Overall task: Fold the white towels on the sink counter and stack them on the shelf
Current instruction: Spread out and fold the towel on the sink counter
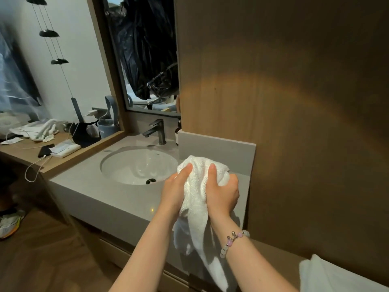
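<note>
A bunched white towel (197,186) hangs in front of the grey sink counter (101,190), its lower end trailing down past the counter's front edge. My left hand (175,189) grips the towel's left side with the thumb up on the cloth. My right hand (223,192), with a bead bracelet on its wrist, grips the right side, thumb on top and fingers curled round the bundle. Another white towel (336,275) lies at the bottom right on a low surface; I cannot tell whether it is folded.
A round white basin (134,165) with a dark faucet (157,129) sits in the counter left of my hands. A brown bottle (178,131) stands by the wood wall panel (294,102). A mirror hangs above. A cluttered desk (25,148) with cables and cloths stands at the left.
</note>
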